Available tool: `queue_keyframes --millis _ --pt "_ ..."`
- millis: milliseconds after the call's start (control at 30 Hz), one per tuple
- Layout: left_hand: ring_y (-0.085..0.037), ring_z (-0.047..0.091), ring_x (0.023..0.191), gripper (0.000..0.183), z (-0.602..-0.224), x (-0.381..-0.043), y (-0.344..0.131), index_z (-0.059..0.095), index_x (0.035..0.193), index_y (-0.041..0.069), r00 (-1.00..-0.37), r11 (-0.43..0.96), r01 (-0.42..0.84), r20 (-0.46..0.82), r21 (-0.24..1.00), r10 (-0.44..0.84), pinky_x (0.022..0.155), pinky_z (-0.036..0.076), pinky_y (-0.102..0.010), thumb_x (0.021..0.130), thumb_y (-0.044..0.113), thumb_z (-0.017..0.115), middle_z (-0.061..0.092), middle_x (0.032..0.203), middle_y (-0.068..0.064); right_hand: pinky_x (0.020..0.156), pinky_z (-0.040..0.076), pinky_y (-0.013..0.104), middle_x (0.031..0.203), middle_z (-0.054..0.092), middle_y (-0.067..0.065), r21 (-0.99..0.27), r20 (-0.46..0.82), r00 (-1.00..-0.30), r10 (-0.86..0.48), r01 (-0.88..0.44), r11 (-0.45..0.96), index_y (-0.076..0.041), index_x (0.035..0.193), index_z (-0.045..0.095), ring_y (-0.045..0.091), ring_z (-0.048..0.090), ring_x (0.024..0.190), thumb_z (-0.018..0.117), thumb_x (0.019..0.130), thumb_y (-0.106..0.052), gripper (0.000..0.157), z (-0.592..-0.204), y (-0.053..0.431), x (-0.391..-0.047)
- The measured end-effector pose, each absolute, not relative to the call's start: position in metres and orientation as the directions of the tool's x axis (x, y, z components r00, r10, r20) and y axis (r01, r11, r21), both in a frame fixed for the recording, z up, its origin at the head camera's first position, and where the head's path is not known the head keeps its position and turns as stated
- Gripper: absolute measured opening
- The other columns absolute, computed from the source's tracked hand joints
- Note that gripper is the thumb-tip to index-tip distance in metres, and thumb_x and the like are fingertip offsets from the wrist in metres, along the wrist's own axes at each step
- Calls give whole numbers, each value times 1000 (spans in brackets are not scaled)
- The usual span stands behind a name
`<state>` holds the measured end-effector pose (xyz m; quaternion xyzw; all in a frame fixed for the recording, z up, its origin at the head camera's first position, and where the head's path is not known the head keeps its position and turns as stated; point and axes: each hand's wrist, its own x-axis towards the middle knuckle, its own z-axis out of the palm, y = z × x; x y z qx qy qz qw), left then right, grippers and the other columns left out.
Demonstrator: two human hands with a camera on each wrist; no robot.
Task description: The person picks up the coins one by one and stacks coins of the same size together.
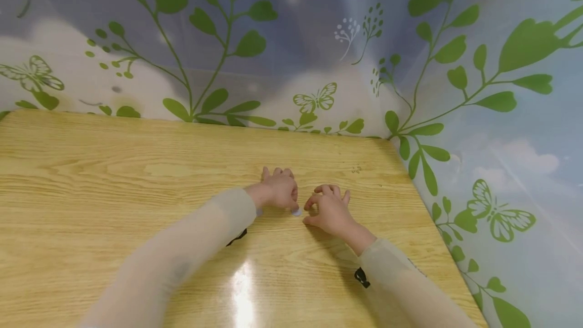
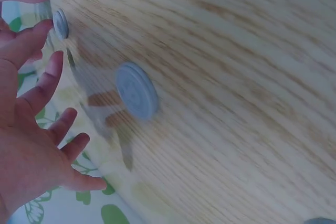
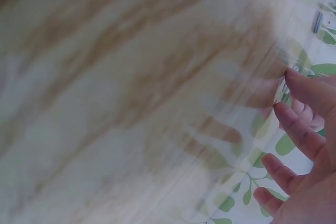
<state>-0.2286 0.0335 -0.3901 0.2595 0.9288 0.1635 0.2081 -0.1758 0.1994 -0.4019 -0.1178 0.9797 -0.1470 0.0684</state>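
- Both hands sit close together near the far right of the wooden desk (image 1: 136,176), palms down, sleeves trailing back toward the person
- The thing that matters is a small pale grey disc (image 1: 296,212), lying flat on the desk right in the gap between the two hands
- The left hand (image 1: 277,190) is the nearer one: the disc sits at its thumb-side edge, touching or all but touching, and I cannot tell which from the head view
- The right hand (image 1: 331,209) is just beside the disc on the other side, its curled fingertips pointing in toward it, a sliver of desk between them
- So the disc lies to the right of the left hand and to the left of the right hand, slightly nearer the person than the left knuckles
- Being round, it has no long axis; either side is as good as the other
- The left wrist view shows the left hand's fingers (image 2: 44,85) spread and fairly straight, holding nothing, with a grey disc (image 2: 135,90) on the desk just beyond the fingertips and a second, smaller-looking one (image 2: 61,23) further off by the thumb
- The right wrist view is blurred; the fingers (image 3: 299,129) look loosely bent over the desk and holding nothing
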Motion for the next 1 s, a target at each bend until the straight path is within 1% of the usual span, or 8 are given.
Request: queue_keyframes --millis 133,367,567,667,833,1000 --pt "-32 26 136 14 -390 -227 29 63 75 21 -765 797 435 -294 419 572 108 2 -68 78 30 73 39 142 -7 101 1 76 131 48 13 -321 -87 -963 -255 -215 922 -19 84 72 40 28 130 78 75 -27 14 -402 199 -175" --pt "-32 26 136 11 -393 -224 31 64 75 21 -759 787 441 -288 431 583 109 4 -67 78 26 74 38 144 -7 101 3 76 129 50 12 -322 -53 -961 -271 -240 916 -19 78 72 40 31 128 77 76 -25 8 -404 196 -174" --pt "-31 26 136 12 -394 -223 31 64 74 21 -760 789 445 -287 423 583 109 5 -67 77 27 75 38 144 -6 100 5 76 128 51 11 -308 -41 -963 -266 -241 920 -20 73 70 39 32 128 77 76 -26 9 -404 193 -175" --pt "-32 25 136 12 -393 -222 29 64 75 21 -756 784 449 -285 429 589 109 4 -67 78 27 74 38 144 -7 101 5 76 128 51 11 -300 -51 -963 -263 -236 924 -21 76 70 38 31 128 78 75 -28 11 -404 192 -176" --pt "-33 23 138 14 -388 -222 24 64 77 20 -765 780 432 -273 453 583 109 2 -67 79 31 73 36 146 -9 102 6 74 130 50 12 -286 -72 -961 -268 -238 928 -21 85 69 38 30 129 78 74 -35 20 -405 190 -178" --pt "-33 25 137 18 -385 -224 20 62 78 20 -779 785 420 -262 455 569 109 3 -67 83 36 69 38 144 -9 102 6 74 130 50 12 -282 -75 -961 -268 -237 930 -21 85 70 38 30 129 77 75 -34 18 -405 188 -178"
